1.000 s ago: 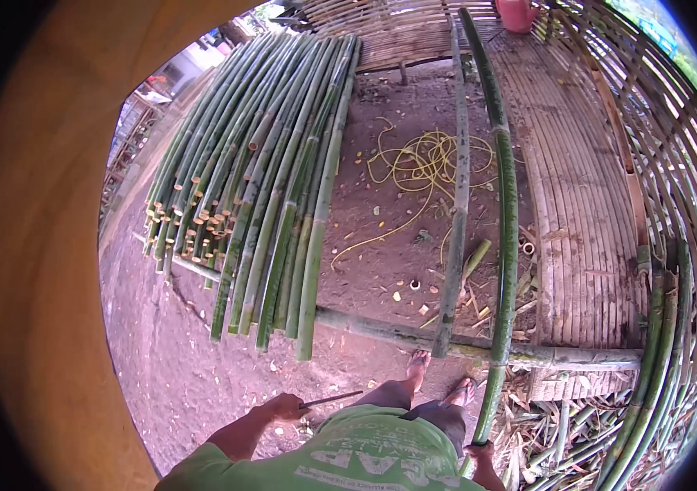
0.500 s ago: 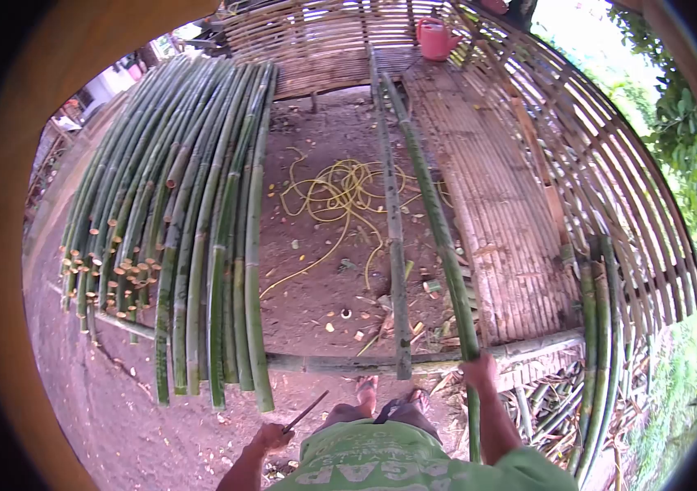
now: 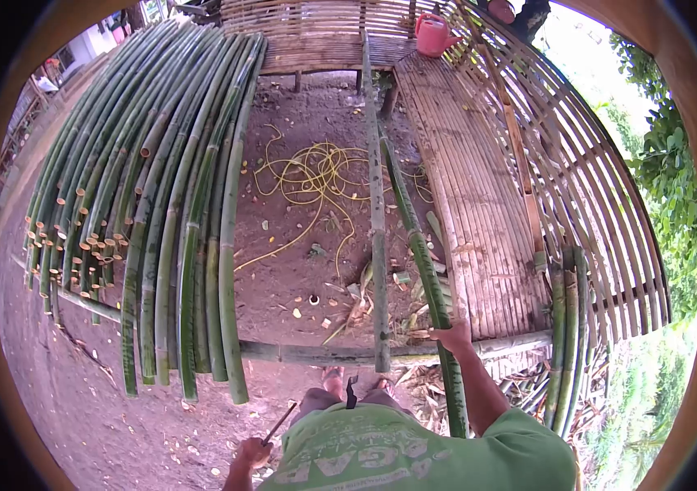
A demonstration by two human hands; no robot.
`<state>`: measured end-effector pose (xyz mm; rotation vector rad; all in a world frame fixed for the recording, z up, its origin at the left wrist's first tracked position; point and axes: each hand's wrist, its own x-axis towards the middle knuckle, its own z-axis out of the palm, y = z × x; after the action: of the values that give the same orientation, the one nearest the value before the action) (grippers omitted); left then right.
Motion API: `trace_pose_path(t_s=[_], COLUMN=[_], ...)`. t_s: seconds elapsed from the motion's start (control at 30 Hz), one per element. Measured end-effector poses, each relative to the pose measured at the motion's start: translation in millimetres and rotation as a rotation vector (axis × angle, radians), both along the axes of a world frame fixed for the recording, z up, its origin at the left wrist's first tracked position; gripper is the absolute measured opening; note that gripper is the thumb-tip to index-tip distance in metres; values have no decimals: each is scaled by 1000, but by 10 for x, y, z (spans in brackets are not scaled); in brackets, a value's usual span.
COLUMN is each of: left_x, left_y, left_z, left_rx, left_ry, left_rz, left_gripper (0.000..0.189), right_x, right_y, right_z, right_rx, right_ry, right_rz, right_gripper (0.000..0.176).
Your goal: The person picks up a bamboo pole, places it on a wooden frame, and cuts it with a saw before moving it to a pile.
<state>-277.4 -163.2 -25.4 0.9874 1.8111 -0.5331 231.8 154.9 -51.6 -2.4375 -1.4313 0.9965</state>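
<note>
Fingers of the right hand point(image 3: 452, 336) wrap around a long green bamboo pole point(image 3: 424, 266); the left hand point(image 3: 252, 452) grips a thin dark blade point(image 3: 281, 422), fingers curled shut.

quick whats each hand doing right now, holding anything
Left hand: closed, holding a thin dark blade.
Right hand: closed, gripping a green bamboo pole.

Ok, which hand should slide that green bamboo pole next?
Probably right. The right hand grips the green pole near the crossbar; the left hand is low at the side, holding a blade, away from the pole.
</note>
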Motion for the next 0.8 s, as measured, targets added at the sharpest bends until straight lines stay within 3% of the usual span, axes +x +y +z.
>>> trace_pose_path(t_s=[0.07, 0.13, 0.27, 0.3, 0.4, 0.43, 0.57, 0.67, 0.8], left_x=[-103, 2, -38, -48, 28, 10, -49, 23, 115], left_y=[40, 390, 559, 595, 819, 820, 803, 844, 841], left_z=[-242, 40, -298, -338, -203, -254, -433, -363, -370], left_rx=[13, -25, 63, 81, 109, 123, 178, 155, 120], left_ry=[0, -30, -35, -29, -17, -19, -26, -30, -32], left_rz=[-107, -145, -236, -251, -254, -246, -244, -261, -316], left_gripper=[49, 50, 51, 51, 53, 53, 50, 50, 50], right_x=[15, 14, 86, 174, 96, 236, 331, 363, 411], right_y=[-62, -105, -266, -293, -436, -471, -628, -714, -879], right_z=[230, 478, 675, 637, 1057, 875, 1052, 1247, 1334], right_rx=[2, -25, 8, -68, 104, 82, 145, 98, 90], right_ry=[114, 170, 289, 253, 116, 121, 62, 210, 178], right_rz=[-45, -84, -102, -60, 74, 95, 155, 128, 74], right_gripper=[34, 32, 25, 41, 69, 90, 81, 79, 79])
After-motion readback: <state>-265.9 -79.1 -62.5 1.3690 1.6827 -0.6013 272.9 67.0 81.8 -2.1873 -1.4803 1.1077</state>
